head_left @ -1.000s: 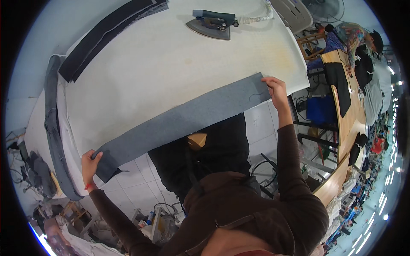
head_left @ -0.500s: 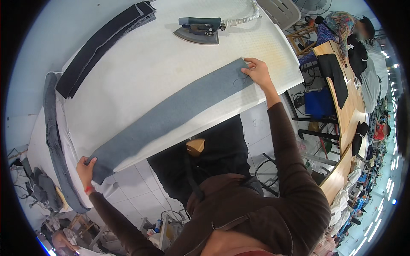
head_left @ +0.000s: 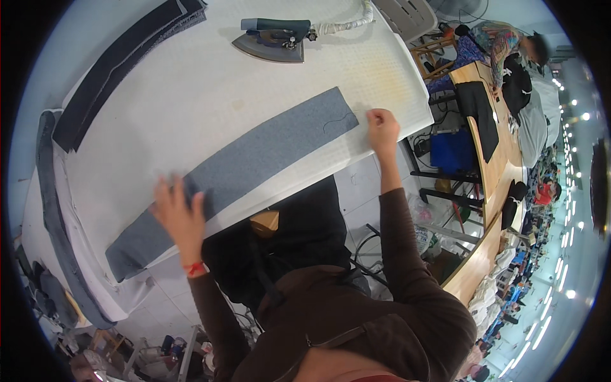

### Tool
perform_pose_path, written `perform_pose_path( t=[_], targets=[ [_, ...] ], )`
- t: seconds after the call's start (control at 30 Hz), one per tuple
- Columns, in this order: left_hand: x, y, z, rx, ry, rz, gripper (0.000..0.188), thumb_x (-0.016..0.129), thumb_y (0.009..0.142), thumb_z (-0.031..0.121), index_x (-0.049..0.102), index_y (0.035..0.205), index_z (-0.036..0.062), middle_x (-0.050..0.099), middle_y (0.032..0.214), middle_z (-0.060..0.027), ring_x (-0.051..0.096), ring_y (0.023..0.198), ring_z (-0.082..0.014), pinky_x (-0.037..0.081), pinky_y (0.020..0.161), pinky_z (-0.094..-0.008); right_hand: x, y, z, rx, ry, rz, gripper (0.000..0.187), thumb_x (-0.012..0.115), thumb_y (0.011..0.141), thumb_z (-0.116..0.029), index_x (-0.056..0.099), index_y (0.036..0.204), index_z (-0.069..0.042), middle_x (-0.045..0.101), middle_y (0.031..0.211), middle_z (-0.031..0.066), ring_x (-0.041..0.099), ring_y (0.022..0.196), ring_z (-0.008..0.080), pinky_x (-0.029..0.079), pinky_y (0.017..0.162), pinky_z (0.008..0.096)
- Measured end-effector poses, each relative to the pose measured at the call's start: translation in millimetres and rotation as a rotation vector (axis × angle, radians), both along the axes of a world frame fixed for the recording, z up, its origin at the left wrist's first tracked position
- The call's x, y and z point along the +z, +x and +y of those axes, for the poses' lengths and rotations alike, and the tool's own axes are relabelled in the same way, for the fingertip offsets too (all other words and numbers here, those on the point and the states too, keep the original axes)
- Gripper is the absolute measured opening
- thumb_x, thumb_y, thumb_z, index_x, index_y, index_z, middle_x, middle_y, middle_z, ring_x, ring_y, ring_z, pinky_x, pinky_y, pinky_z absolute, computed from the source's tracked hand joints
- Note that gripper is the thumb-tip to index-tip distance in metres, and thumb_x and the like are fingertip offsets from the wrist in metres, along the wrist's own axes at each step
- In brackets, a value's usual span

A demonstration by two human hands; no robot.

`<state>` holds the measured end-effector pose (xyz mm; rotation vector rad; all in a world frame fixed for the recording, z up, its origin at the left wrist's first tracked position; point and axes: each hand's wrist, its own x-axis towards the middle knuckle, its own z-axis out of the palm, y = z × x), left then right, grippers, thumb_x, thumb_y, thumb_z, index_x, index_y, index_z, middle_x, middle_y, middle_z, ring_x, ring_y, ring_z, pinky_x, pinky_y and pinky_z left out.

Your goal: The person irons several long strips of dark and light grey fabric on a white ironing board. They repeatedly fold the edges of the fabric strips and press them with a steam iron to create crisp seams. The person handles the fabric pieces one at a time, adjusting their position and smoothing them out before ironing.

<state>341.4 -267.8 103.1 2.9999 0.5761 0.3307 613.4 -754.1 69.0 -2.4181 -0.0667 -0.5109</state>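
Observation:
A long grey-blue cloth strip [head_left: 273, 153] lies flat and slightly curved across the white padded table. My left hand [head_left: 178, 213] is over its left part with fingers spread, a little blurred; whether it presses on the cloth I cannot tell. Off the strip's right end, my right hand [head_left: 383, 132] hovers with curled fingers, apart from the cloth, and no thing shows in it. A loose dark thread [head_left: 337, 121] rests on the strip near that end. Beyond the strip sits an iron [head_left: 273, 39] with a dark green handle and a wrapped hose.
Dark cloth strips [head_left: 114, 73] are stacked at the table's far left. A rolled grey cloth length [head_left: 57, 210] runs along the left edge of the white table [head_left: 305, 76]. To the right, a person [head_left: 503, 48] works at a wooden table [head_left: 468, 76]. A blue bin [head_left: 452, 151] stands beneath.
Both hands have let go of the strip's ends. My left hand has moved right, over the cloth, and opened; my right hand has drawn off the right end. The strip now lies flat.

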Motion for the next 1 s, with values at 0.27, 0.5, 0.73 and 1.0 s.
perform_pose_path(
  t=[0.27, 0.5, 0.73, 1.0],
  targets=[
    [33, -221, 142, 0.638, -0.046, -0.270, 0.048, 0.066, 0.117, 0.038, 0.069, 0.151, 0.0048, 0.059, 0.161, -0.0249, 0.051, 0.153, -0.0453, 0.043, 0.124, -0.0586, 63, -29, -79, -0.538, -0.817, 0.198, 0.033, 0.078, 0.104, -0.037, 0.086, 0.113, -0.006, 0.083, 0.119, 0.0135, 0.075, 0.113, 0.0369, 0.058, 0.092, 0.0504],
    [0, -18, 31, 0.180, 0.012, -0.285, 0.052, 0.073, 0.110, 0.039, 0.070, 0.153, 0.0105, 0.055, 0.164, -0.0299, 0.048, 0.154, -0.0496, 0.034, 0.129, -0.0628, 38, -16, 59, 0.365, -0.050, -0.013, 0.029, 0.095, 0.086, -0.016, 0.084, 0.112, -0.013, 0.077, 0.113, 0.0095, 0.067, 0.111, 0.0338, 0.051, 0.098, 0.0504],
    [-22, 102, -101, -0.056, -0.131, -0.044, 0.071, 0.061, 0.113, 0.051, 0.050, 0.172, 0.0145, 0.039, 0.182, -0.0179, 0.031, 0.170, -0.0422, 0.018, 0.137, -0.0661, 13, -8, -24, 0.149, -0.581, -0.227, 0.014, 0.079, 0.098, -0.019, 0.072, 0.097, -0.006, 0.072, 0.100, 0.0119, 0.066, 0.105, 0.0379, 0.049, 0.090, 0.0543],
    [-18, 105, -111, -0.068, -0.041, -0.014, 0.070, 0.058, 0.113, 0.049, 0.049, 0.173, 0.0148, 0.041, 0.182, -0.0157, 0.037, 0.168, -0.0350, 0.021, 0.136, -0.0678, 55, -47, -63, -0.056, -0.254, -0.039, 0.024, 0.095, 0.089, -0.015, 0.080, 0.106, -0.006, 0.081, 0.112, 0.0132, 0.075, 0.107, 0.0368, 0.058, 0.096, 0.0459]
  ],
)
